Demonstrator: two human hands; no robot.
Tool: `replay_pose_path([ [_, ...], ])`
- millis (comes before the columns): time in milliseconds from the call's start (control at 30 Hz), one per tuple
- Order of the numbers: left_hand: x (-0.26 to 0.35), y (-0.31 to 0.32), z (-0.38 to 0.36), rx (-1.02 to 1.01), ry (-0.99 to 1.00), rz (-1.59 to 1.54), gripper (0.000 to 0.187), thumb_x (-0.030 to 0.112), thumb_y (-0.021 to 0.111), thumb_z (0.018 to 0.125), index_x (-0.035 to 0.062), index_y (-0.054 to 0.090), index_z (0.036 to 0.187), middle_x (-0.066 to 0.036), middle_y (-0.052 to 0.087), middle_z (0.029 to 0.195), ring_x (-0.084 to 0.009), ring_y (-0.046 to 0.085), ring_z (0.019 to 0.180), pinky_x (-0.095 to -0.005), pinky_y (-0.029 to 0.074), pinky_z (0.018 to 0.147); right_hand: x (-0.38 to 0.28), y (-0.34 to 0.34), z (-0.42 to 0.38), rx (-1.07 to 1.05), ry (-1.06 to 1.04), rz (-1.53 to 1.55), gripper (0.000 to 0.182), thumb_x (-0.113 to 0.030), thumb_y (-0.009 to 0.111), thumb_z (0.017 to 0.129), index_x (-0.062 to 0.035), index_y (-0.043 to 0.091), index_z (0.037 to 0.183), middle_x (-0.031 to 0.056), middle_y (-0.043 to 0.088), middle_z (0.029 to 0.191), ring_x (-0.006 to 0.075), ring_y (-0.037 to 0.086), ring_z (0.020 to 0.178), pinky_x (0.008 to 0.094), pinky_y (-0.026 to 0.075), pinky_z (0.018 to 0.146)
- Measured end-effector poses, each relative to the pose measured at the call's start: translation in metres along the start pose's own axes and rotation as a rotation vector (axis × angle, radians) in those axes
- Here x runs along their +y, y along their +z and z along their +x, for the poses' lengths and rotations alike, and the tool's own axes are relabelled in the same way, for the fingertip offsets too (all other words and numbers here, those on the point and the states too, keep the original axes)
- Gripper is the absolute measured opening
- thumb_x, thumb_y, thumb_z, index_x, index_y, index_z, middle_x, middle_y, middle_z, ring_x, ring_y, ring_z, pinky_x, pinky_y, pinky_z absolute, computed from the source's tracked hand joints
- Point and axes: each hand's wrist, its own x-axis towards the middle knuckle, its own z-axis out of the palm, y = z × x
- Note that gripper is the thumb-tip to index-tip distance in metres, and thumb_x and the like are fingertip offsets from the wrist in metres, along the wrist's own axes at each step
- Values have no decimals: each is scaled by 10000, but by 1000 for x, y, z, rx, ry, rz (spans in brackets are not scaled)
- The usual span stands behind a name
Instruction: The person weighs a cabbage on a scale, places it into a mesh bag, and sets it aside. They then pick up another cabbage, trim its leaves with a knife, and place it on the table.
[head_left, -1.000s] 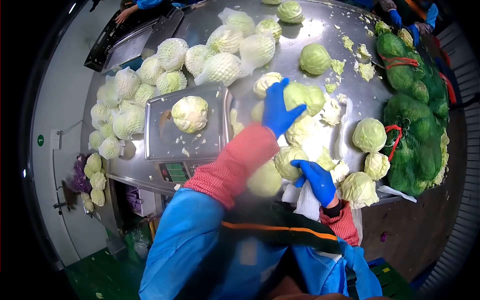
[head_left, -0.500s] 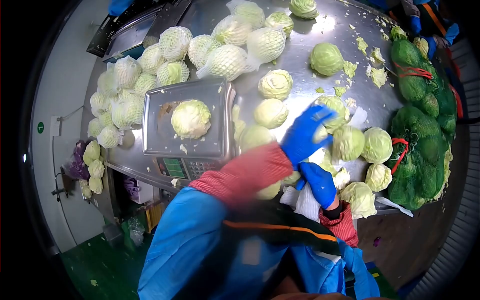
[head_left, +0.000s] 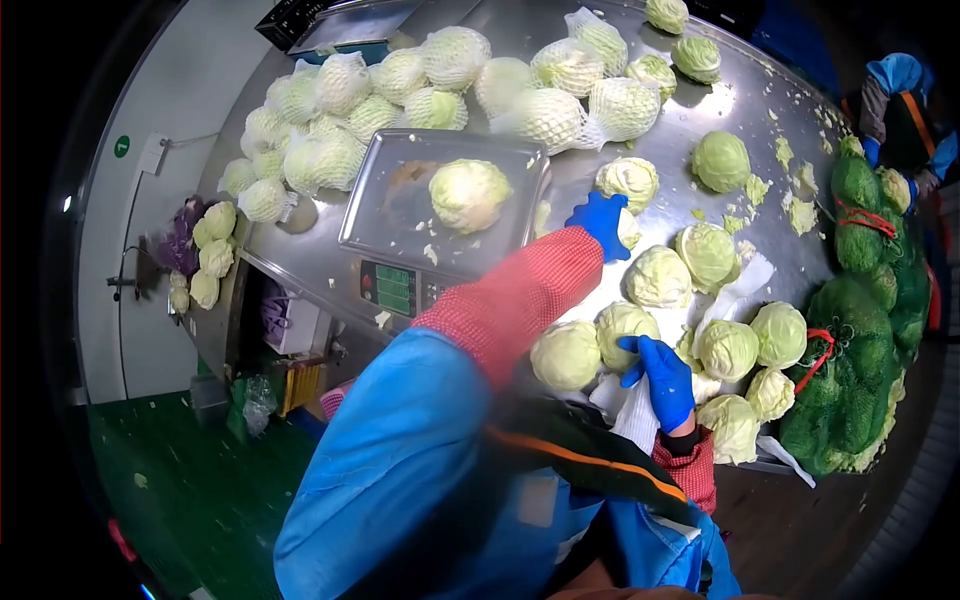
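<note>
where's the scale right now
In the head view, the scale sits on the metal table, left of the left hand, just below the net-wrapped cabbages.

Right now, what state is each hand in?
Left hand: at a partly hidden cabbage; grip cannot be told.
Right hand: open, fingers at the edge of another cabbage.

Green sign on wall — person far right.

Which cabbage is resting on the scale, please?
The bare cabbage on the metal tray, left of the left hand; no other sits on the scale.
</note>
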Motion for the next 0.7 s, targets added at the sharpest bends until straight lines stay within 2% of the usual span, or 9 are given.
replay_pose_path([
  [167,4,18,-8,139,79,-56,923,439,836,569,199,420,1358,-179,438,1310,-365,488,1195,-452,445,977,-2,10,-12,13,0,2,332,-247,464,1001,26,629,1093,82,676,1004,108,594,643,231,476,662],
  [233,0,25,-5,119,64,-174,821,414,831,606,132,484,1295,-177,477,1301,-339,512,1183,-431,446,974,6,7,-15,1,-57,-67,358,-278,467,1000,28,636,1075,90,679,1013,114,605,647,235,481,658],
  [267,-5,30,4,114,72,-178,775,407,823,626,112,510,1269,-171,490,1297,-332,523,1174,-424,449,969,12,8,-15,14,-43,-9,254,-162,489,988,14,620,1115,76,676,981,105,604,656,241,485,639],
  [300,-26,52,33,52,173,-293,718,438,802,658,97,543,1234,-159,513,1277,-321,544,1143,-420,453,953,8,10,-17,23,-17,-14,248,-156,494,984,12,626,1110,76,680,978,104,603,649,240,484,637],
  [400,-7,7,20,257,141,-102,703,483,786,669,83,564,1203,-146,527,1267,-304,551,1126,-422,453,937,8,10,-19,30,-11,-35,241,-151,504,980,6,639,1103,74,686,975,98,601,645,238,483,633],
  [533,2,4,54,468,90,-55,973,549,790,621,75,385,1368,-216,448,1326,-340,475,1211,-414,393,1014,21,3,-23,54,-9,-9,244,-152,499,982,2,637,1111,69,686,985,99,604,656,238,485,636],
  [567,1,10,67,452,86,-76,1008,553,799,600,77,370,1378,-221,448,1324,-349,474,1212,-418,393,1016,20,0,-25,47,-22,-61,251,-148,490,984,5,626,1128,68,683,995,102,604,661,239,488,643],
  [600,3,12,75,435,83,-97,1044,558,807,579,80,355,1389,-226,448,1322,-358,474,1212,-422,394,1017,17,0,-28,75,11,-30,361,-292,480,995,18,643,1084,83,671,984,117,605,668,229,471,675],
  [700,8,2,98,257,72,-228,985,465,838,570,108,376,1364,-187,482,1305,-320,504,1198,-422,426,992,20,-10,-32,120,-14,-35,359,-293,483,994,17,646,1075,81,671,971,114,606,672,224,469,686],
])
